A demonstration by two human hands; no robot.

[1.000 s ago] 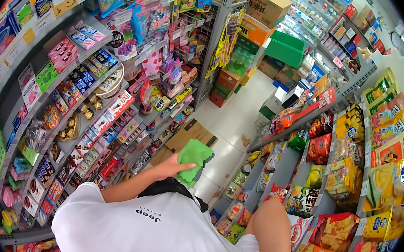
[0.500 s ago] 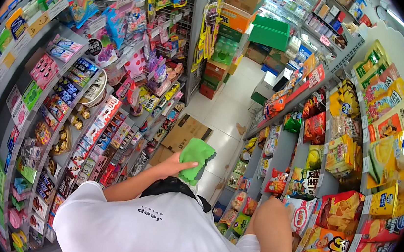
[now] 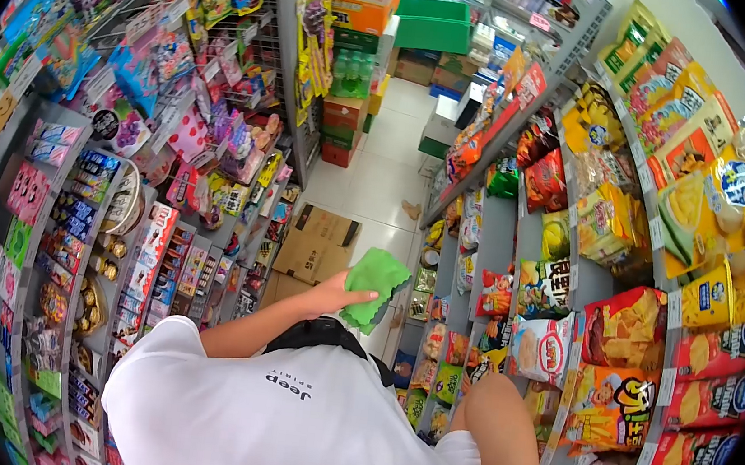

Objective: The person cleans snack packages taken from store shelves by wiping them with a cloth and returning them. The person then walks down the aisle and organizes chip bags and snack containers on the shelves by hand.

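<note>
My left hand (image 3: 332,297) reaches forward at waist height, closed on a green cloth (image 3: 377,286) with a scalloped edge. The thumb lies over the cloth and the other fingers are hidden behind it. Of my right arm (image 3: 503,419), the bent elbow shows close to the snack shelves on the right; the hand itself is outside the view. Nearest the elbow are a white-and-red snack bag (image 3: 540,348) and other bagged snacks.
Candy and chocolate shelves (image 3: 148,254) line the left side. Chip bags (image 3: 624,327) fill the right shelves. A flattened cardboard box (image 3: 317,243) lies on the aisle floor. Farther along stand stacked cartons (image 3: 345,121) and a green bin (image 3: 433,26).
The view has turned a little to the right, so the shelves and aisle have shifted left. My left hand still holds the green cloth, now slightly farther right in view.
</note>
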